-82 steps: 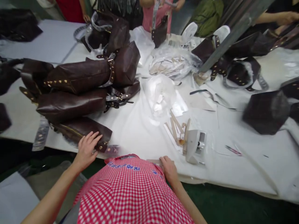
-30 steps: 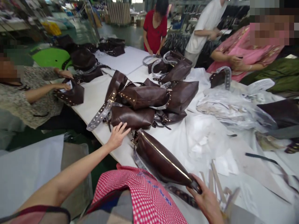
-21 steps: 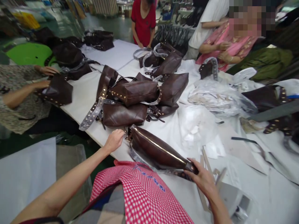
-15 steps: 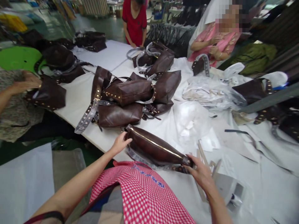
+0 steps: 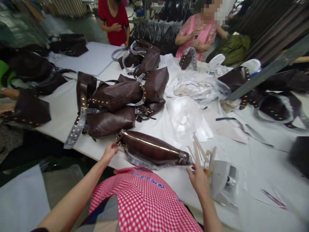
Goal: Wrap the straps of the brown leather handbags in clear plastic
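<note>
A dark brown leather handbag (image 5: 149, 146) lies on its side at the table's near edge, its gold zip facing up. Its plastic-wrapped strap (image 5: 145, 162) curves along the side nearest me. At the bag's left end, my left hand (image 5: 109, 154) has its fingers closed at the strap and metal fitting; the exact grip is partly hidden. My right hand (image 5: 199, 177) is just off the right end, fingers apart and holding nothing. Just beyond the handbag is a pile of similar brown studded bags (image 5: 113, 100).
Right of my right hand stand a grey-white holder (image 5: 220, 183) and several flat strips (image 5: 199, 149). Crumpled clear plastic (image 5: 185, 116) lies behind. A purple-handled tool (image 5: 274, 198) rests at the right. Two people (image 5: 113, 25) stand across the table; another's hands (image 5: 9, 100) hold a bag at left.
My right hand has let go of the handbag's right end and drawn slightly away. My left hand has slid off the bag's body to the strap at its left end. The view has turned right.
</note>
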Demonstrator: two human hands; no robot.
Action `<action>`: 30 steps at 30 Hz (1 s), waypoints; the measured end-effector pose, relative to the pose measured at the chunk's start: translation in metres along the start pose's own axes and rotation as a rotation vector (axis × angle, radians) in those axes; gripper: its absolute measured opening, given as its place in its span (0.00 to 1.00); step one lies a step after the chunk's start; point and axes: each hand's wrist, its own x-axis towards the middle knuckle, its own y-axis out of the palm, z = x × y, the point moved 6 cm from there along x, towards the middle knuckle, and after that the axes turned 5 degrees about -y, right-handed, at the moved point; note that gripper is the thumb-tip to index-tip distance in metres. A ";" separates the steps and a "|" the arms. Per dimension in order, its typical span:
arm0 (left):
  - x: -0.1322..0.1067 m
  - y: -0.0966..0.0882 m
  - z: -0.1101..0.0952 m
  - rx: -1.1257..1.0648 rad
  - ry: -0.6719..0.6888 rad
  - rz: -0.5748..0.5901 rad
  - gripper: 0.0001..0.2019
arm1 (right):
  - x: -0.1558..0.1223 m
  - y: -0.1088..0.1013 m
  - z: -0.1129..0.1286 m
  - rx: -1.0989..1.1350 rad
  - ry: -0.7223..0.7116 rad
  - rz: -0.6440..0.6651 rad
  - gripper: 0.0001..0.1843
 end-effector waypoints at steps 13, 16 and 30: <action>-0.022 0.009 0.044 -0.480 -0.177 0.324 0.13 | -0.014 0.013 0.139 0.500 -0.245 0.536 0.23; -0.035 -0.010 0.047 -0.602 -0.130 0.300 0.13 | -0.007 0.017 0.171 0.524 -0.325 0.631 0.23; -0.120 0.007 -0.024 -0.274 0.376 0.268 0.32 | -0.003 0.050 0.332 0.638 -0.571 0.696 0.22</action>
